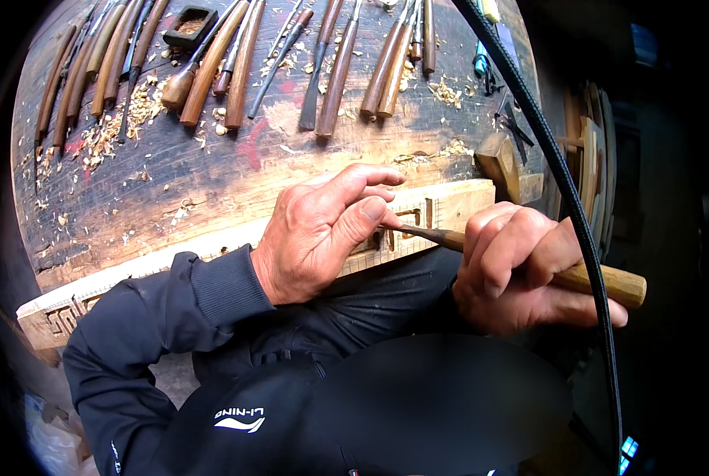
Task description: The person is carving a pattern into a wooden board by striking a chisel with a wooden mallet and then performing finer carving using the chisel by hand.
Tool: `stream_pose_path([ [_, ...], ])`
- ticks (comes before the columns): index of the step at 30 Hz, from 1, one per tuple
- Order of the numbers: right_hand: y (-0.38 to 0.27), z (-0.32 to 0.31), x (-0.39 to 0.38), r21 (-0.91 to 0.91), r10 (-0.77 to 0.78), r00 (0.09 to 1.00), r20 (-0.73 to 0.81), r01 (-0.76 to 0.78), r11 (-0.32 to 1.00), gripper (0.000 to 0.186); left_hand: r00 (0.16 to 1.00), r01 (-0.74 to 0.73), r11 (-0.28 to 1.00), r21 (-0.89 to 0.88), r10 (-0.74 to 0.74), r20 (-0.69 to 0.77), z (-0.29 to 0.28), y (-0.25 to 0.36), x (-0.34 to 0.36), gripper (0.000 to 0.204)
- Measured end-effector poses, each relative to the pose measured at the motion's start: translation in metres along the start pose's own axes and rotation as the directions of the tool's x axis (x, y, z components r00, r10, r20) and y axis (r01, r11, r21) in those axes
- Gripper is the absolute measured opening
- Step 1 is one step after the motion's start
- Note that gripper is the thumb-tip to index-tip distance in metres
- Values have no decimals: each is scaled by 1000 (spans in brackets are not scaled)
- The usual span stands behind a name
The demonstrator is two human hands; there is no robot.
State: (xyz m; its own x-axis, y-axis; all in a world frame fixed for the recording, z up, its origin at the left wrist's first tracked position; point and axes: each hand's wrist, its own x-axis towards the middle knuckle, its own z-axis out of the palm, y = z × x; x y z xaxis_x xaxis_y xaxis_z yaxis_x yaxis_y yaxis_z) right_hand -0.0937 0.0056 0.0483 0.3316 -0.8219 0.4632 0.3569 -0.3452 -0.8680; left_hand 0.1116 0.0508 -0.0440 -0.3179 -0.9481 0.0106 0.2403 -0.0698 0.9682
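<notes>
A long pale wooden board (461, 205) with carved angular recesses and pencilled grid lines lies along the bench's near edge. My right hand (517, 266) is wrapped round the wooden handle of a carving chisel (434, 235), whose thin metal shank points left to the carved part. Over the board rests my left hand (319, 230), its thumb and a fingertip closed at the blade's front end, upper fingers loosely bent. These fingers hide the cutting tip. Another carved pattern (63, 321) shows at the board's left end.
Several wooden-handled chisels (339, 79) line the far side of the worn bench (212, 170), among wood shavings (144, 111). A small dark box (189, 26) stands among them. Right of the board are a wooden block (497, 166) and scissors (515, 127). A black cable (557, 151) crosses the view.
</notes>
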Motion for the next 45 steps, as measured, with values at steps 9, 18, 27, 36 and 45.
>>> stream_pose_path([
  [9, 4, 14, 3, -23, 44, 981, -188, -49, 999, 85, 1000, -6, 1000, 27, 6, -12, -1, 0, 0, 57],
  [18, 2, 17, 4, 24, 59, 965, -255, -55, 998, 86, 999, 12, 1000, 23, -11, -42, 0, 2, -1, 54],
  [27, 6, 27, -3, -75, 59, 980, -188, -74, 994, 85, 998, -7, 998, 65, 11, -60, -1, 2, -1, 51],
  [36, 11, 31, -9, -90, -3, 994, -106, -6, 996, 85, 996, 32, 999, 5, -32, -86, 4, 2, 0, 49],
  [45, 21, 29, -13, -152, -121, 990, 70, 130, 980, 81, 996, 14, 997, 79, -7, -94, 2, -1, -1, 47],
])
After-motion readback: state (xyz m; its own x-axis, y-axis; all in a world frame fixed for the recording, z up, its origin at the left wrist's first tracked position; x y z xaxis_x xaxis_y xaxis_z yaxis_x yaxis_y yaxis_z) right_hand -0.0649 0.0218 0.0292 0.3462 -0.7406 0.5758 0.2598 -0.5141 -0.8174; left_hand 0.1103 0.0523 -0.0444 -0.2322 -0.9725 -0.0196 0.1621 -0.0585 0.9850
